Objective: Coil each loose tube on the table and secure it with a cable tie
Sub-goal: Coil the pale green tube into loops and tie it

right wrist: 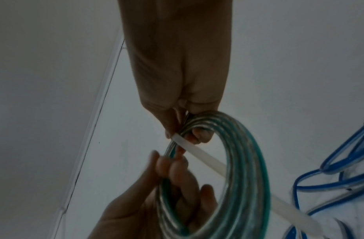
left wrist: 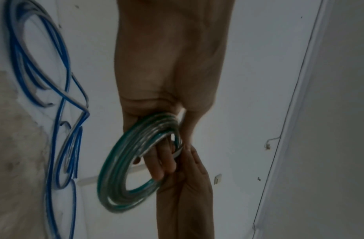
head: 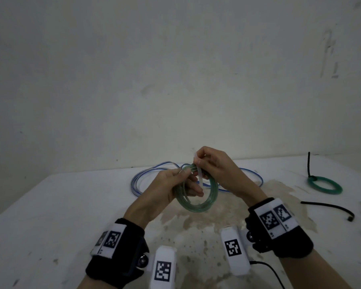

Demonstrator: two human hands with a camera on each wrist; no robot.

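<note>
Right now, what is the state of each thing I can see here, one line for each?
Clear green tube coil: coiled, held above the table, tie not closed.
White plastic cable tie: wrapped across the coil, tail hanging loose.
Left hand: grips the coil.
Right hand: pinches the tie at the coil's top.
Blue and clear tube: loose on the table.
Dark green coil: tied with a black tie, lying flat.

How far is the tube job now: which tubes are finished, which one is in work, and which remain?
Done: one green coil, tied with a black tie, lies at the right. In hand: the left hand holds a second green coil while the right hand works a white tie around it. Left: the blue tube lies loose behind.
</note>
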